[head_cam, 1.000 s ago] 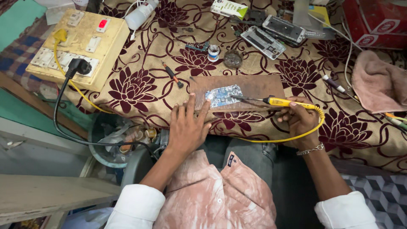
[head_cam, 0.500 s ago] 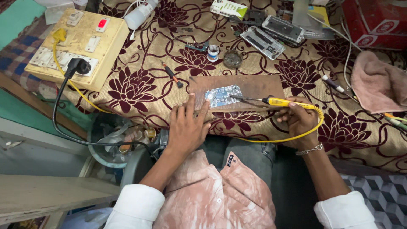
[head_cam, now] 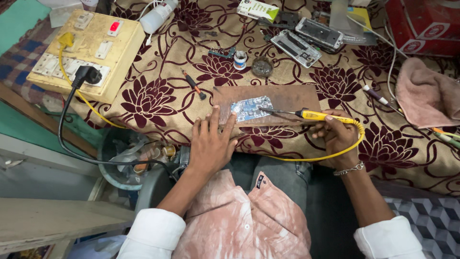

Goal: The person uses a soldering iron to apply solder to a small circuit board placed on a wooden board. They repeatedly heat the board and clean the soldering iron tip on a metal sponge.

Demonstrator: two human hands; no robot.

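Two hands are at work over a brown wooden board (head_cam: 282,98) that is laid on the flowered cloth (head_cam: 158,96) at the edge nearest the person, so that a hard, flat surface is offered where the soft cloth would give way. A small blue circuit board (head_cam: 251,108) is set on the left part of the wooden board, and it appears to be kept from sliding by the left hand (head_cam: 211,144), which is spread nearly flat with its fingers splayed, the fingertips (head_cam: 233,119) pressed on the wooden board's near edge just beside the circuit board; nothing is gripped by it. A yellow soldering iron (head_cam: 311,115) is held by the right hand (head_cam: 338,136) much as a pen is held, the fingers curled closed about the handle, and its thin metal tip is brought to the right edge of the circuit board (whether it actually touches cannot be told). Its yellow cord (head_cam: 311,156) is looped down under the right wrist and off to the left, clear of the work. A cream switchboard (head_cam: 86,48) with a black plug in it is placed well to the left, and opened phones (head_cam: 306,41), a small orange screwdriver (head_cam: 193,85) and a pink rag (head_cam: 426,93) are lying farther off on the cloth.
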